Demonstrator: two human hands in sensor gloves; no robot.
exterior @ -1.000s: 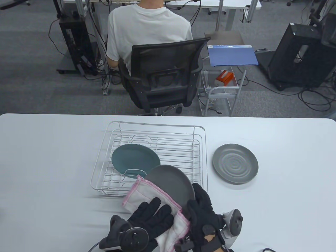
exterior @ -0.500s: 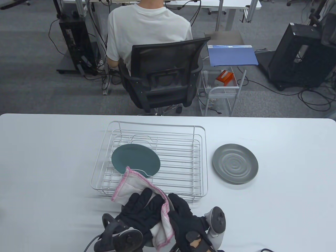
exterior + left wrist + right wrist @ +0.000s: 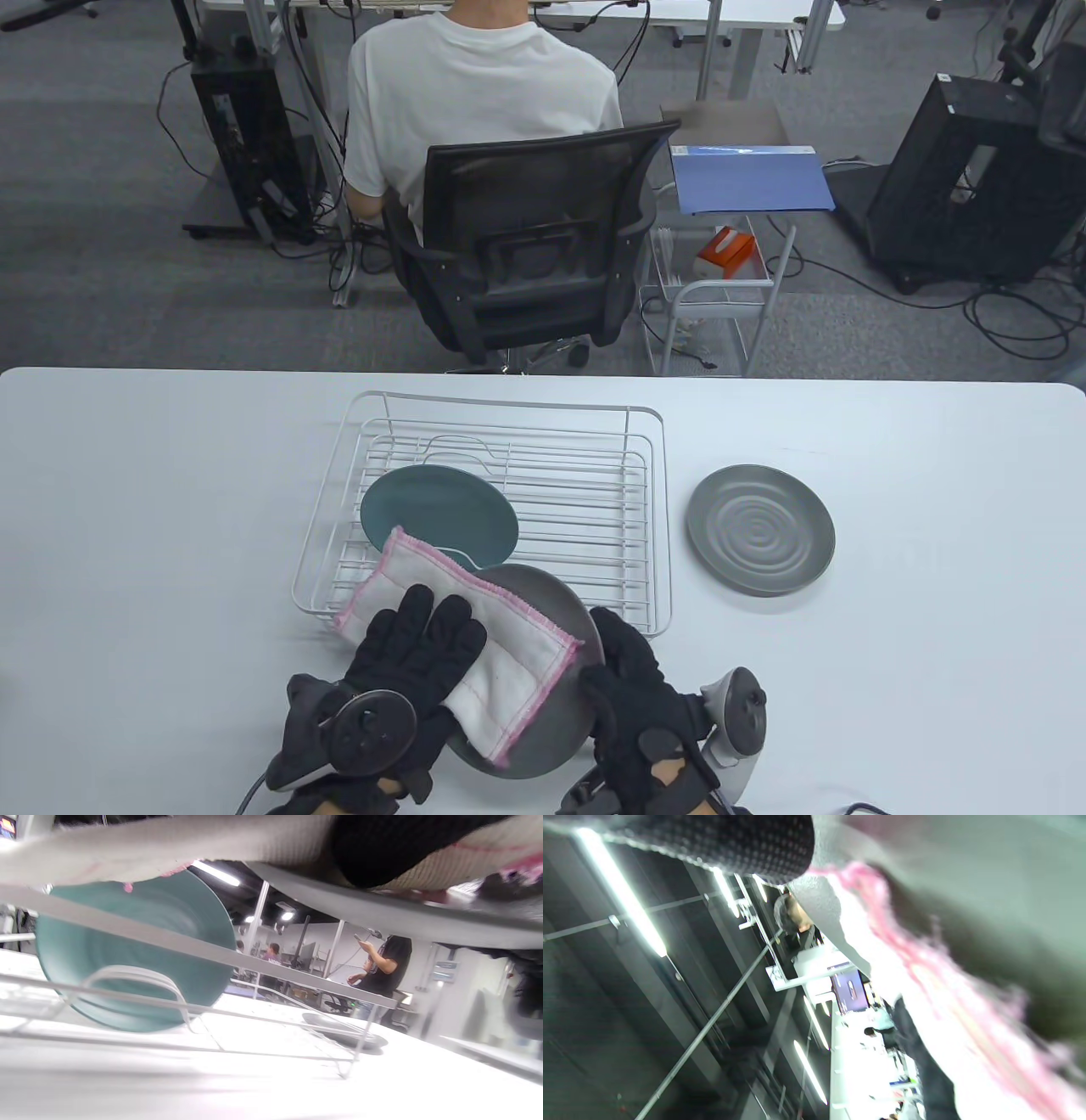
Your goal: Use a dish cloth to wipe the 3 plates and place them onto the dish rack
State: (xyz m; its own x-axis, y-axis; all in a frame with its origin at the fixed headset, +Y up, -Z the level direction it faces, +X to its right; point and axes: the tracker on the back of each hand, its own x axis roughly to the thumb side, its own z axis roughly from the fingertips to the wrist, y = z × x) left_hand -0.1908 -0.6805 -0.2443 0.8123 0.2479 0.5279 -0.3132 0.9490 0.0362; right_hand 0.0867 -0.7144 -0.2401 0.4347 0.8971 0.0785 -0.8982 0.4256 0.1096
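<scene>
A dark grey plate (image 3: pixel 551 734) hangs above the table's front edge, just before the rack. My right hand (image 3: pixel 615 658) grips its right rim with curled fingers. My left hand (image 3: pixel 424 628) lies flat with straight fingers on a white, pink-edged dish cloth (image 3: pixel 509 671), pressing it onto the plate's face. The cloth's far corner overhangs the white wire dish rack (image 3: pixel 653 509), where a teal plate (image 3: pixel 437 509) leans. A grey ridged plate (image 3: pixel 759 528) lies on the table to the rack's right. In the left wrist view the cloth (image 3: pixel 169 844) covers the held plate's rim (image 3: pixel 382 916), above the teal plate (image 3: pixel 140 955).
The white table (image 3: pixel 933 637) stretches wide on both sides. Beyond its far edge a person in a white shirt sits in a black office chair (image 3: pixel 526 246), back turned. A small wire cart (image 3: pixel 721 297) stands on the floor beside the chair.
The held plate went from nearly hidden behind the cloth to face-up and lower. My left hand slid the cloth left across it, and my right hand shifted right along the rim.
</scene>
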